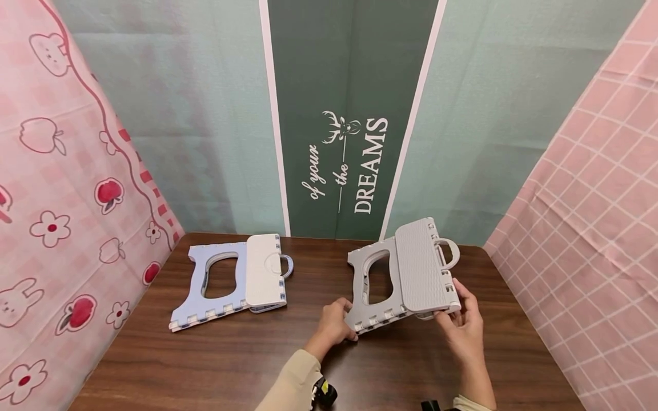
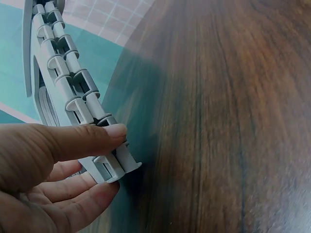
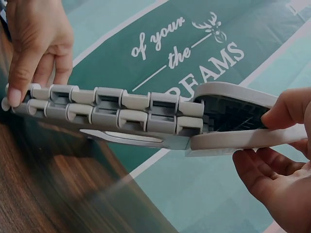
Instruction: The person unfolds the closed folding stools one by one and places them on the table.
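Stool [image 1: 422,267], grey folding type, folded, seat end tipped up off wood-grain table [image 1: 205,365]. Pinched at near leg-end corner by L hand [image 1: 334,322], w/ thumb across hinge knuckles [image 2: 62,83] & fingers curled under, prob. to steady that end. Gripped at seat edge by R hand [image 1: 465,328], w/ thumb at gap betw. panels & fingers beneath, prob. to bear wt. there. Blue-and-white folding stool [image 1: 262,274] lying folded to L, untouched, similarly oriented.

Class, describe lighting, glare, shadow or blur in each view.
Head: bright, with soft shadow under the grey folding stool; left wrist: pale glare on the table at lower right; right wrist: dimmer, the table blending hazily into the backdrop.
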A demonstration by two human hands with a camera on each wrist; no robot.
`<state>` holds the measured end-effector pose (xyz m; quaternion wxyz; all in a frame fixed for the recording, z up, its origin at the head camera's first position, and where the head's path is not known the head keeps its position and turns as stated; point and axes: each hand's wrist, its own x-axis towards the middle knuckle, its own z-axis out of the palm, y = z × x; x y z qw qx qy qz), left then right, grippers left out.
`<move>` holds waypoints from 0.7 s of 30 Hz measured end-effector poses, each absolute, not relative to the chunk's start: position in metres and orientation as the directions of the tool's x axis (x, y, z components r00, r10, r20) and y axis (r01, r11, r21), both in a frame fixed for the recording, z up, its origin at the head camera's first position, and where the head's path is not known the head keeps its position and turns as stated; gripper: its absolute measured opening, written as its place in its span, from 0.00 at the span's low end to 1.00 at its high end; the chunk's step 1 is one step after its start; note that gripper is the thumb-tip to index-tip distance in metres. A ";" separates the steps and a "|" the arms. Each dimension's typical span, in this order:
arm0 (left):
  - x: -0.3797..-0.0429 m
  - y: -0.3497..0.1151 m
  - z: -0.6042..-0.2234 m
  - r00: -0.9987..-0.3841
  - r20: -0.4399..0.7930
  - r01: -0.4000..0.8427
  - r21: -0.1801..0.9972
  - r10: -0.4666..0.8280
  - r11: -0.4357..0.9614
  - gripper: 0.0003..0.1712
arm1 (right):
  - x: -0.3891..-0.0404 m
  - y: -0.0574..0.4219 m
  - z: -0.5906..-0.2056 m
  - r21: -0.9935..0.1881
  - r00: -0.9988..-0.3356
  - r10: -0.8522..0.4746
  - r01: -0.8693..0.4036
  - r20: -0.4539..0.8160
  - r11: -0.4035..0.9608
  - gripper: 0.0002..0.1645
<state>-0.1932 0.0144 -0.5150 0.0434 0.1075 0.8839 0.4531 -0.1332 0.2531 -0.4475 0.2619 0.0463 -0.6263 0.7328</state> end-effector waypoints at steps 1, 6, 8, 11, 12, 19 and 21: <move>-0.193 0.015 -0.515 -0.972 0.025 0.155 0.813 0.232 0.561 0.37 | -0.133 0.253 -0.447 -0.896 -0.860 0.330 -0.436 0.389 -0.082 0.44; -0.191 0.020 -0.517 -0.969 0.033 0.166 0.825 0.246 0.541 0.37 | -0.131 0.252 -0.443 -0.899 -0.860 0.341 -0.431 0.380 -0.083 0.44; -0.189 0.021 -0.516 -0.967 0.037 0.170 0.828 0.250 0.535 0.37 | -0.130 0.252 -0.441 -0.894 -0.856 0.339 -0.440 0.389 -0.083 0.44; -0.188 0.022 -0.515 -0.966 0.028 0.163 0.838 0.258 0.520 0.37 | -0.129 0.250 -0.440 -0.875 -0.844 0.332 -0.475 0.422 -0.093 0.44; -0.187 0.023 -0.514 -0.965 0.027 0.163 0.841 0.260 0.517 0.37 | -0.129 0.250 -0.439 -0.867 -0.838 0.327 -0.489 0.436 -0.097 0.44; -0.186 0.028 -0.516 -0.961 0.013 0.157 0.848 0.275 0.506 0.37 | -0.128 0.248 -0.434 -0.813 -0.803 0.296 -0.569 0.518 -0.120 0.43; -0.185 0.029 -0.516 -0.960 0.014 0.159 0.850 0.280 0.503 0.38 | -0.128 0.248 -0.433 -0.799 -0.793 0.287 -0.587 0.537 -0.127 0.43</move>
